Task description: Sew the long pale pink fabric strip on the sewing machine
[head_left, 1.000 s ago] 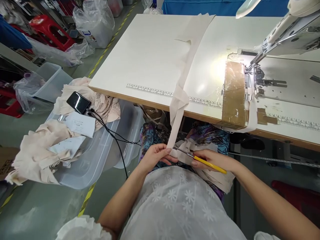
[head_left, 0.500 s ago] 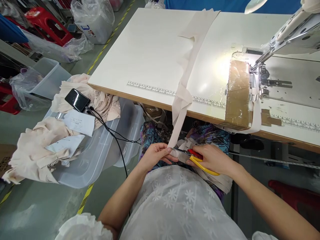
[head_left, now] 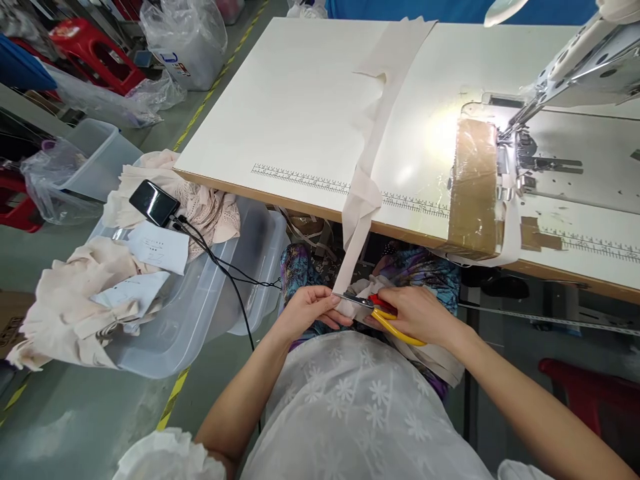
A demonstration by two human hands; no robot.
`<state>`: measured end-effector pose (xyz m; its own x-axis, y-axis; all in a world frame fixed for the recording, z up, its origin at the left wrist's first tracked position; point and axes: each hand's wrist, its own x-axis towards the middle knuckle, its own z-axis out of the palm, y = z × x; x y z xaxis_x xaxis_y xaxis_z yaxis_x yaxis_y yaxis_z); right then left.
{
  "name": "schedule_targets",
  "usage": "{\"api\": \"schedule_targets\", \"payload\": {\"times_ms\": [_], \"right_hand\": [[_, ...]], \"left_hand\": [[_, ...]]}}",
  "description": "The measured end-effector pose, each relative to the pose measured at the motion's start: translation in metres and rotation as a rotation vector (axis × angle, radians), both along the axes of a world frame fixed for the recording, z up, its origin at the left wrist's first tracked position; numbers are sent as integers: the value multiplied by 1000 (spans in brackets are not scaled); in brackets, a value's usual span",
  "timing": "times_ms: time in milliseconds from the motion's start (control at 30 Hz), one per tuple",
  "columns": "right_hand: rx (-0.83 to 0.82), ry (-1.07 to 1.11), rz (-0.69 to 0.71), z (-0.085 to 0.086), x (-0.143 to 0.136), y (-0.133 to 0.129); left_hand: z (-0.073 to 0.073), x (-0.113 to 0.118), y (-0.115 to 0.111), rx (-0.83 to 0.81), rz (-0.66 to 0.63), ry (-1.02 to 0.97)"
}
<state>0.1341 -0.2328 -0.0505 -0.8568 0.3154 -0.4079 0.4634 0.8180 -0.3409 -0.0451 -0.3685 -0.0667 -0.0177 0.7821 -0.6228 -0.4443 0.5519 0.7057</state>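
A long beige fabric strip (head_left: pixel 364 190) runs across the white table and hangs over its front edge to my lap. My left hand (head_left: pixel 311 311) pinches the lower end of this strip between thumb and fingers. In my right hand (head_left: pixel 413 312) is a pair of scissors (head_left: pixel 395 328) with red and yellow handles. Their blades point left and lie across the strip, right by my left fingertips. More crumpled pale fabric (head_left: pixel 367 290) rests on my lap, partly hidden behind the scissors and the right hand.
On the right of the table (head_left: pixel 300 87) stands a sewing machine (head_left: pixel 575 73), with a taped cardboard block (head_left: pixel 473 187) beside its needle area. To the left, a clear plastic bin (head_left: pixel 200 320) holds beige garments, paper slips and a black power bank (head_left: pixel 154 203) with cables.
My right hand and the scissors have shifted slightly left, so the blades reach farther across the strip. My left hand keeps its pinch with almost no movement.
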Motion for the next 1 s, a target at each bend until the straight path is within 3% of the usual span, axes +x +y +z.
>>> {"api": "schedule_targets", "payload": {"times_ms": [500, 600, 733, 800, 900, 1000], "right_hand": [[-36, 59, -41, -13, 6, 0], [-63, 94, -105, -16, 16, -3], [-172, 208, -247, -15, 29, -10], [-215, 265, -290, -13, 32, -14], [-234, 328, -346, -10, 38, -16], [-218, 356, -419, -8, 50, -14]], "left_hand": [[-5, 0, 0, -3, -65, 28], [-7, -9, 1, 53, -76, 289], [-10, -21, 23, 254, 122, 994], [-14, -22, 43, 383, 197, 1179], [-23, -18, 64, 455, 196, 1139], [-38, -24, 58, 148, 202, 972]]}}
